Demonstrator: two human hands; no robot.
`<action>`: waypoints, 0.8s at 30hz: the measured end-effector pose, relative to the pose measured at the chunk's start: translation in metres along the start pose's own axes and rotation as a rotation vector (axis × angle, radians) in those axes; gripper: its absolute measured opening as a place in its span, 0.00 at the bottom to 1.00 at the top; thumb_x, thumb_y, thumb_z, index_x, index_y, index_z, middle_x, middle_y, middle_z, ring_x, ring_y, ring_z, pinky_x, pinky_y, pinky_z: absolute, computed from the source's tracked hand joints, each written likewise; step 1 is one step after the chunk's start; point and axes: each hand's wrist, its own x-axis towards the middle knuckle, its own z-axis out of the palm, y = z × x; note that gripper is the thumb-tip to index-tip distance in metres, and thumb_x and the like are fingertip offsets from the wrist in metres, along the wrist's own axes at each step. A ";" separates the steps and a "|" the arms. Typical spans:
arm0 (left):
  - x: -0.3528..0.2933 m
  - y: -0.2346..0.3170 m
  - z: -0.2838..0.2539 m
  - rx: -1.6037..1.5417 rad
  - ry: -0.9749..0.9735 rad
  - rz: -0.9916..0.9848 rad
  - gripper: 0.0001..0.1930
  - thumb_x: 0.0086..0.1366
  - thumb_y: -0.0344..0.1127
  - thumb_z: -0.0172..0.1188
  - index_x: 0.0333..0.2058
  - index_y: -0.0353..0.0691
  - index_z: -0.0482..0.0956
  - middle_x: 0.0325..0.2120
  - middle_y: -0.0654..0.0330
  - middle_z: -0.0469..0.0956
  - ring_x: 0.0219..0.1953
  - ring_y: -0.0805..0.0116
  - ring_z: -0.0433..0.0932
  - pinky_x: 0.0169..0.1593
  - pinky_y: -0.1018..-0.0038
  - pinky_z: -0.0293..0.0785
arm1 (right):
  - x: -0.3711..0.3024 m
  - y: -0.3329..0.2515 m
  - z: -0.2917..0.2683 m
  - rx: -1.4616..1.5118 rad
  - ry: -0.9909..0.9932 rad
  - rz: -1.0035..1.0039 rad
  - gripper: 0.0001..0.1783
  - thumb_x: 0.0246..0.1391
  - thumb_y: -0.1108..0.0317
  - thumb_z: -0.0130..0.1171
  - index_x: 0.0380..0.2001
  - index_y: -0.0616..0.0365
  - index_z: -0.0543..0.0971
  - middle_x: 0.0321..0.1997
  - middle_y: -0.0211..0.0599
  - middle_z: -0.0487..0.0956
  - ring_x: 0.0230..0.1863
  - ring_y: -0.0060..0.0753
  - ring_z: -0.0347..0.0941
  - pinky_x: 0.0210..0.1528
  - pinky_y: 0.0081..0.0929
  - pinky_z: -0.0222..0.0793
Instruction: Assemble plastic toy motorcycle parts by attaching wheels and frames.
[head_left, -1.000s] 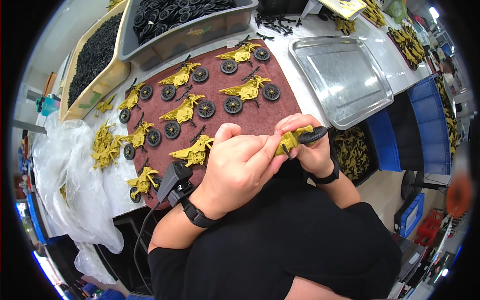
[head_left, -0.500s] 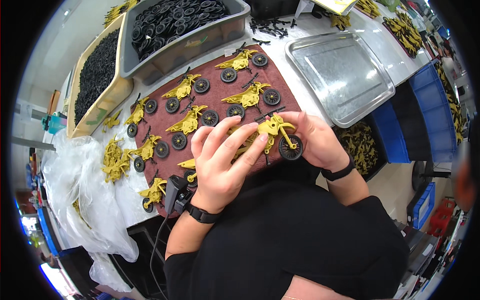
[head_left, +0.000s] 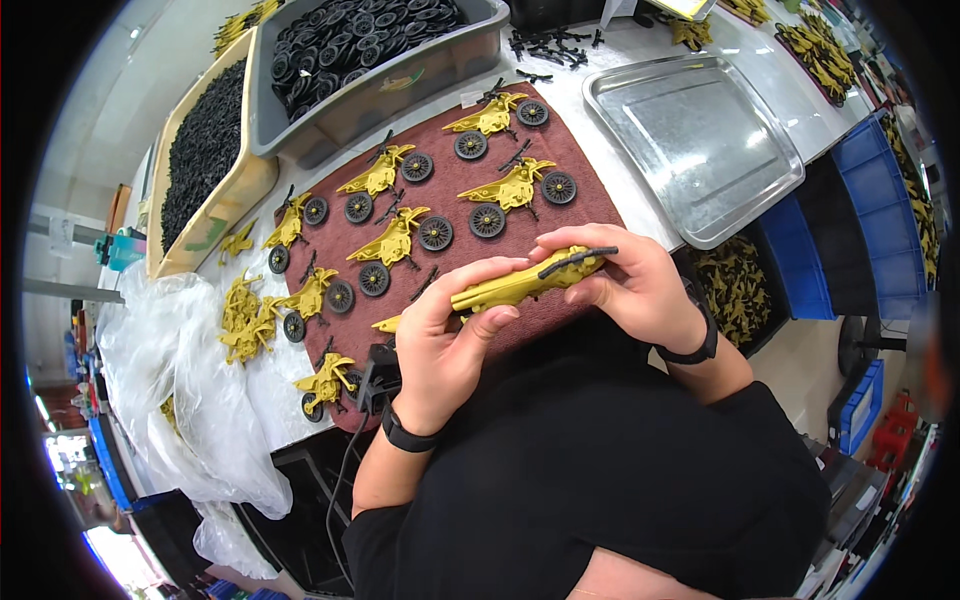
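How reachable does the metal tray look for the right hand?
Likely yes: the tray lies just beyond the right hand, with nothing visible standing between them. That hand is busy holding the toy motorbike, though.

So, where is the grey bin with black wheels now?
In the head view, the grey bin sits at upper left, directly right of the cream bin and just beyond the brown cloth.

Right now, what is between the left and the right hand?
In the head view, the left hand and right hand hold a yellow toy motorbike between them.
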 end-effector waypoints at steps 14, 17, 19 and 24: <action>0.003 -0.003 0.006 0.063 0.081 -0.213 0.19 0.54 0.33 0.66 0.44 0.34 0.75 0.45 0.53 0.75 0.46 0.62 0.76 0.49 0.71 0.71 | -0.001 0.003 0.002 0.143 0.071 0.386 0.14 0.56 0.66 0.59 0.41 0.66 0.77 0.35 0.35 0.80 0.36 0.17 0.73 0.37 0.17 0.70; 0.010 -0.010 0.002 0.208 0.104 0.039 0.23 0.49 0.42 0.70 0.44 0.42 0.78 0.55 0.56 0.67 0.52 0.60 0.70 0.52 0.66 0.66 | 0.004 0.003 0.003 0.279 0.127 0.473 0.16 0.58 0.63 0.57 0.39 0.69 0.77 0.35 0.33 0.79 0.36 0.15 0.72 0.38 0.17 0.68; 0.011 0.005 -0.001 1.007 -0.124 0.471 0.24 0.43 0.47 0.71 0.41 0.52 0.80 0.52 0.61 0.71 0.53 0.58 0.69 0.52 0.63 0.60 | 0.003 0.002 0.005 0.359 0.180 0.495 0.17 0.58 0.62 0.57 0.37 0.69 0.77 0.34 0.33 0.79 0.36 0.15 0.72 0.38 0.17 0.68; 0.015 0.003 0.001 1.052 -0.221 0.604 0.21 0.44 0.47 0.68 0.40 0.54 0.80 0.43 0.70 0.77 0.49 0.62 0.71 0.51 0.62 0.57 | 0.007 0.005 -0.001 0.520 0.043 0.575 0.18 0.59 0.58 0.55 0.33 0.68 0.77 0.28 0.35 0.79 0.29 0.20 0.74 0.33 0.18 0.69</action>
